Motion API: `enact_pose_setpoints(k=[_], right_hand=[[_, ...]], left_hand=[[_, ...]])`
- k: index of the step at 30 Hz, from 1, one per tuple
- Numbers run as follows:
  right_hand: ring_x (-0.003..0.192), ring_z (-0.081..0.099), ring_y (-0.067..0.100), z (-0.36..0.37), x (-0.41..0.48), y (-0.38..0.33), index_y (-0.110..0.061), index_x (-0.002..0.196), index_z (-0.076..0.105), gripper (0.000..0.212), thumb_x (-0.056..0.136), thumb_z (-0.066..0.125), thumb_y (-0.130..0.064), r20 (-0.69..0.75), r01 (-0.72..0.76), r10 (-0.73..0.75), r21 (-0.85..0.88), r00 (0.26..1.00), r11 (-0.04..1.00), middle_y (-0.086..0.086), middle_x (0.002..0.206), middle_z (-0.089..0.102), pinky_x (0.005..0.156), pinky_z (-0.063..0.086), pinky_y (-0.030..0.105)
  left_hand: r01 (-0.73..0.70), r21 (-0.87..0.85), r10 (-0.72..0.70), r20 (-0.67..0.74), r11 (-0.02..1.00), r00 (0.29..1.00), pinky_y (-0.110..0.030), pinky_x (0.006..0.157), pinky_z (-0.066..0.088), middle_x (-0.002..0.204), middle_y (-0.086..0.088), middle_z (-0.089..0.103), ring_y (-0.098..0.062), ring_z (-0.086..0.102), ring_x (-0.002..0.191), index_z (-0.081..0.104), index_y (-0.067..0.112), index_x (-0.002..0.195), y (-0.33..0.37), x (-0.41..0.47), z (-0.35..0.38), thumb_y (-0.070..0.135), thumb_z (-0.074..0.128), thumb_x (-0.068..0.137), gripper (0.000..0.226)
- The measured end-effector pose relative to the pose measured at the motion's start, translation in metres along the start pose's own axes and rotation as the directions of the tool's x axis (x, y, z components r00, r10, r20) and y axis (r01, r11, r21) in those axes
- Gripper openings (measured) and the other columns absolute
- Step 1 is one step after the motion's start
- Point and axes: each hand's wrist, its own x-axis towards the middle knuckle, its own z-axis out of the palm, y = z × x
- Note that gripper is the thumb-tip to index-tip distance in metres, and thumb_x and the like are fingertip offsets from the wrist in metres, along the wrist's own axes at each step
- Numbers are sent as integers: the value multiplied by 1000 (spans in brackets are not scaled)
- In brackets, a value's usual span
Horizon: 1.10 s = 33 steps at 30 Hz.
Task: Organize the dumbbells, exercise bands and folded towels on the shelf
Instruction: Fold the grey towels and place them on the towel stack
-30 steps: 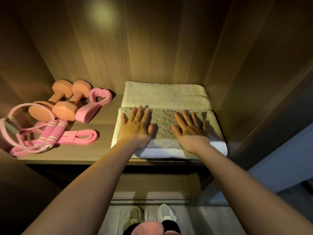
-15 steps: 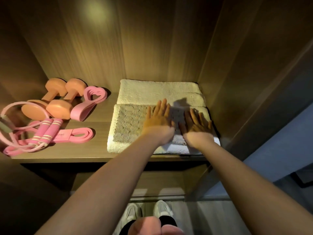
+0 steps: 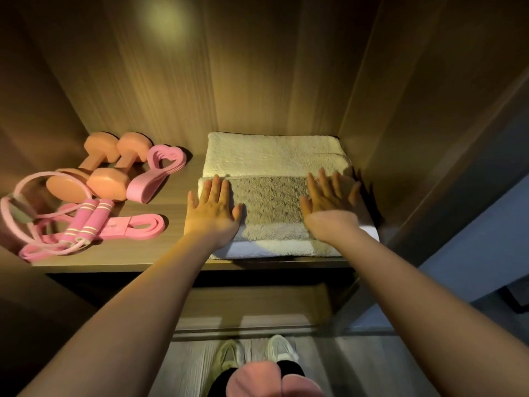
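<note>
Two flat, straight-fingered hands, your left hand (image 3: 213,209) and right hand (image 3: 329,206), press the grey towel (image 3: 269,202) at 3 o'clock of the dumbbells (image 3: 107,186), gripping nothing; sweep unevenly and you may drag its fold off the shelf (image 3: 160,253) toward 6 o'clock.

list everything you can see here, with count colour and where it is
dumbbells: 2, orange, shelf rear left
heart-shaped band: 1, pink, right of the dumbbells
flat band: 1, pink, shelf front left
jump rope: 1, pink handles, lying over the flat band
ring: 1, pale pink with a grey pad, far left
cream towel: 1, shelf rear right
grey towel: 1, front right, on the white towel
white towel: 1, under the grey one
shelf: 1, brown wood
shoes: 2, pale, floor below
left hand: flat on the grey towel's left end
right hand: flat on its right end
</note>
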Motion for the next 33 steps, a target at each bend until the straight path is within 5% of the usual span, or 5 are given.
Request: enact_pose_setpoints(k=[7, 18, 20, 23, 33], right_hand=[[146, -24, 13, 16, 4, -50, -47, 151, -3, 52, 101, 10, -53, 73, 214, -221, 94, 973, 972, -19, 158, -21, 114, -21, 51], [148, 18, 23, 12, -22, 37, -25, 156, 5, 58, 103, 18, -46, 23, -185, 183, 117, 983, 976, 7, 162, 13, 116, 24, 43], [108, 58, 30, 3, -32, 36, -15, 150, 29, 51, 104, 28, -36, -90, -182, 212, 259, 973, 949, 18, 122, 59, 82, 48, 37], [80, 57, 22, -9, -42, 37, -5, 132, 53, 38, 101, 37, -18, -199, -140, 295, 557, 935, 818, 6, 95, 62, 70, 43, 30], [87, 51, 26, -40, -20, 31, -6, 87, 51, 21, 99, 42, -21, 241, -451, 384, 553, 891, 700, 10, 86, 52, 84, 49, 39]], left_hand=[[2, -10, -2, -25, 1000, 1000, -54, 118, -3, 164, -2, -10, -19, -12, 150, 0, 16, 156, -2, 0, -1, 50, 17, 101, 67], [3, 39, -3, 2, 999, 1000, -57, 117, -6, 163, -5, -12, -22, -12, 150, -3, 15, 156, -1, 0, -4, 52, 15, 100, 70], [26, 107, -23, -27, 994, 999, -55, 117, -8, 163, -10, -12, -25, -14, 150, -4, 12, 155, 4, -1, -9, 53, 15, 100, 71], [-18, 178, 42, -131, 984, 991, -52, 120, -7, 161, -13, -17, -26, -17, 149, -8, 7, 154, 16, -8, -16, 46, 20, 99, 73], [-274, 33, 276, -77, 961, 958, -46, 121, -4, 163, -4, -6, -19, -9, 150, 0, 26, 156, 61, -8, 16, 59, 2, 95, 70]])
